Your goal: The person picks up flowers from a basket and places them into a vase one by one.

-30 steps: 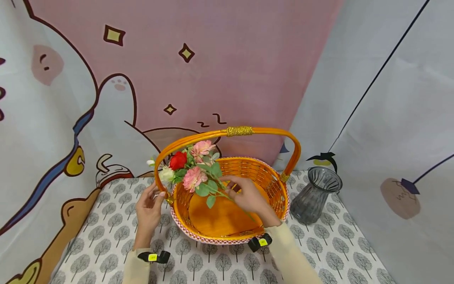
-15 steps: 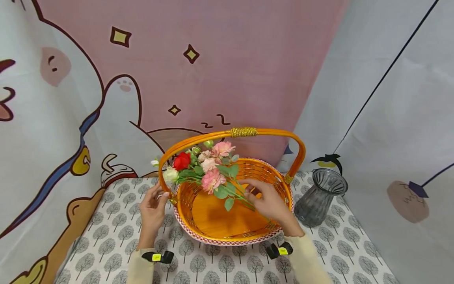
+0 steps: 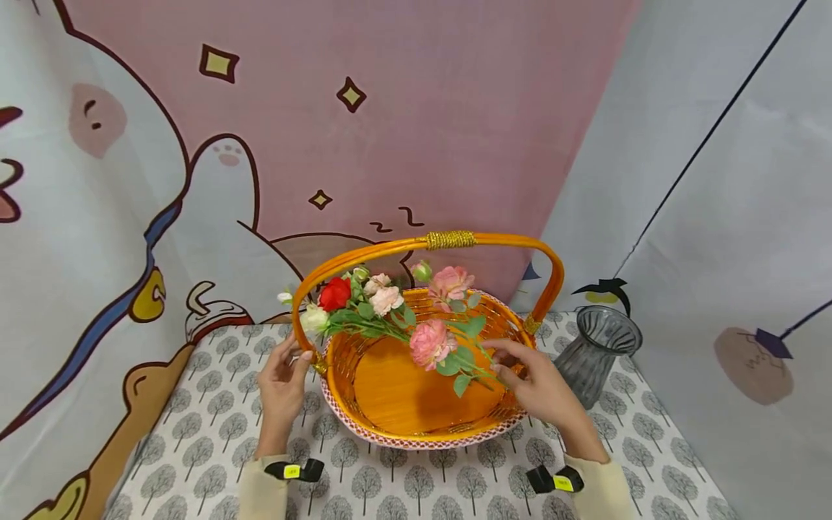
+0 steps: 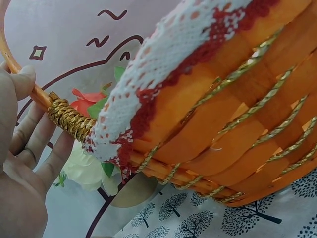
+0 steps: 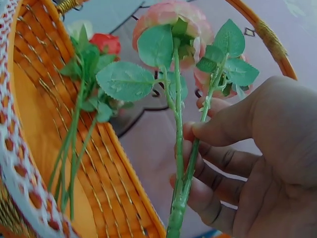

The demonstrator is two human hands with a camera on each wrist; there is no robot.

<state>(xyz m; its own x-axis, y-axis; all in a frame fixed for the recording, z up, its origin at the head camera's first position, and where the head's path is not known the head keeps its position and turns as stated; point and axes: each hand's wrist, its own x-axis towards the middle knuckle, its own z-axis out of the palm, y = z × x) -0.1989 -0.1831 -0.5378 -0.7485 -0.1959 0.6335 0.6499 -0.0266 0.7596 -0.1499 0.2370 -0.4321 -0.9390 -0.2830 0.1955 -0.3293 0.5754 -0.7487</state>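
An orange woven basket (image 3: 396,397) with a tall arched handle (image 3: 364,252) and a lacy rim stands on the table. My left hand (image 3: 281,393) holds the handle's left foot, thumb against the cane (image 4: 41,96) in the left wrist view. My right hand (image 3: 549,390) pinches the green forked stem (image 5: 179,124) of a pink flower spray (image 3: 431,344) above the basket's right half. Its blooms and bud point up and left. On the basket's left side lie a red rose (image 3: 335,294), a white flower (image 3: 315,318) and pale pink blooms (image 3: 387,299), stems inside.
A grey ribbed glass vase (image 3: 601,343) stands right of the basket, partly behind my right hand. The tablecloth (image 3: 364,480) has a grey tree print. A cartoon-printed cloth (image 3: 455,130) hangs close behind the table.
My right hand has moved right with the pink flower spray, drawing it apart from the other flowers, which stay at the left. My left hand keeps its hold on the handle.
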